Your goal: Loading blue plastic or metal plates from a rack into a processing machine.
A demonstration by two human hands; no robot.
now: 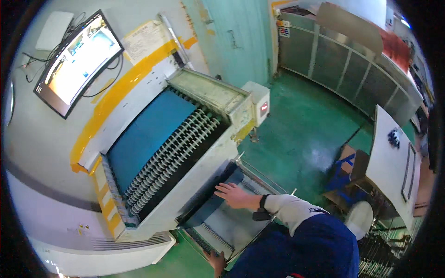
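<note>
My right hand (229,194), with a black band at its wrist, lies over a dark blue flat panel (211,208) with its fingers stretched out and apart. That panel rests in a low metal rack (259,185) with toothed strips along its sides. At the rack's near left corner, my left hand (216,262) has its fingers around the edge; most of that hand is low in the picture and partly hidden. Beyond the rack stands a roller conveyor (174,162), carrying a bright blue panel (150,132) on its far part.
A grey control box (256,103) sticks out from the conveyor's far right corner. On the wall at left hangs a lit monitor (79,62). To the right are a white-topped table (391,162) and a round stool (359,219). Metal-panelled equipment (338,60) stands at the back right.
</note>
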